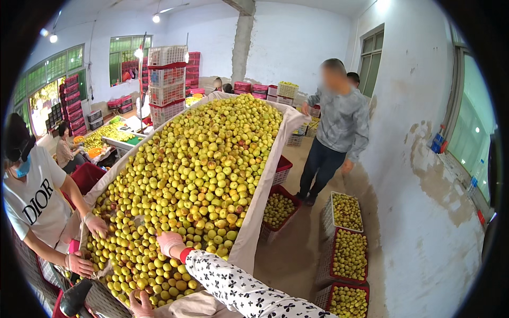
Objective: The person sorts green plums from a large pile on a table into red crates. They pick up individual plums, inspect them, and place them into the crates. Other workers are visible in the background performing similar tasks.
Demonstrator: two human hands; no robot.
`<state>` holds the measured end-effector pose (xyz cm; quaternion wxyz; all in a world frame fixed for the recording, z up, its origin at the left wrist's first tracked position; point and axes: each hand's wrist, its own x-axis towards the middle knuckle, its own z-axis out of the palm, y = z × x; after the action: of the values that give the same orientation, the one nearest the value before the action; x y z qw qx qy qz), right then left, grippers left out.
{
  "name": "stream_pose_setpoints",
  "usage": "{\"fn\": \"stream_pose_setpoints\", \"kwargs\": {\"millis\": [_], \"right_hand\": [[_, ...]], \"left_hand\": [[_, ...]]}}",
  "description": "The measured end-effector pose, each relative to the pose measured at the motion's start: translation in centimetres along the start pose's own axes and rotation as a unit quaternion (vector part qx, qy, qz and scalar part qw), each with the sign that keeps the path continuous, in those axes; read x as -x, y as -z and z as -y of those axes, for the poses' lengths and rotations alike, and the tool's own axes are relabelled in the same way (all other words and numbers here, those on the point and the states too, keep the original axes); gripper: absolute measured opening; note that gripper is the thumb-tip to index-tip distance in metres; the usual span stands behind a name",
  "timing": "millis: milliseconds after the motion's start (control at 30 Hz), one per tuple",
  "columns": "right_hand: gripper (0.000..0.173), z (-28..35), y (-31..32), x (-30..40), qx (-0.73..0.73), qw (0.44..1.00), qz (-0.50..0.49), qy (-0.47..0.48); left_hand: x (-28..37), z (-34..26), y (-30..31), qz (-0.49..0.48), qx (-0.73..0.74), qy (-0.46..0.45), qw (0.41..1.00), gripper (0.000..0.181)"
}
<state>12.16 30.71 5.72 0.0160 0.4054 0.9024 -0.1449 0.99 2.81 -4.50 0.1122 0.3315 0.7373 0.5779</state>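
A large heap of green-yellow jujubes [199, 171], many with brown patches, fills a cloth-lined sorting table in front of me. My right hand [170, 243], in a thin pale glove, reaches into the near part of the heap; its fingertips are partly hidden among the fruit. A white sleeve with black flower shapes and a red cuff covers that arm. At the bottom rim, my left hand [141, 305] rests by the nearest jujubes with fingers apart and no fruit visible in it. The pale cloth [254, 234] hangs over the table's right edge.
On the left a masked co-worker [39, 198] has two gloved hands at the heap. Another person [338, 119] stands by the far right corner. Crates of jujubes [348, 254] line the right wall. A red-rimmed crate [278, 210] sits beside the table; crate stacks [167, 83] rise behind.
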Motion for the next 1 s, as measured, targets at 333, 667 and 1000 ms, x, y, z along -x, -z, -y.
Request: {"fn": "stream_pose_setpoints", "kwargs": {"millis": [333,667,1000], "right_hand": [[0.023,4.7,-1.2,-5.5,0.216,0.972,0.087,0.019],[0.025,-0.1,0.8,0.0,-0.007,0.99,-0.002,0.143],[0.044,6.9,-3.3,11.6,-0.409,0.842,-0.135,0.323]], "left_hand": [[0.5,0.7,-0.6,-0.038,-0.052,-0.007,0.998,0.027],[0.5,-3.2,0.1,-0.015,0.242,0.16,0.957,0.031],[1.2,-11.6,-2.8,-0.011,0.718,0.371,0.589,0.065]]}}
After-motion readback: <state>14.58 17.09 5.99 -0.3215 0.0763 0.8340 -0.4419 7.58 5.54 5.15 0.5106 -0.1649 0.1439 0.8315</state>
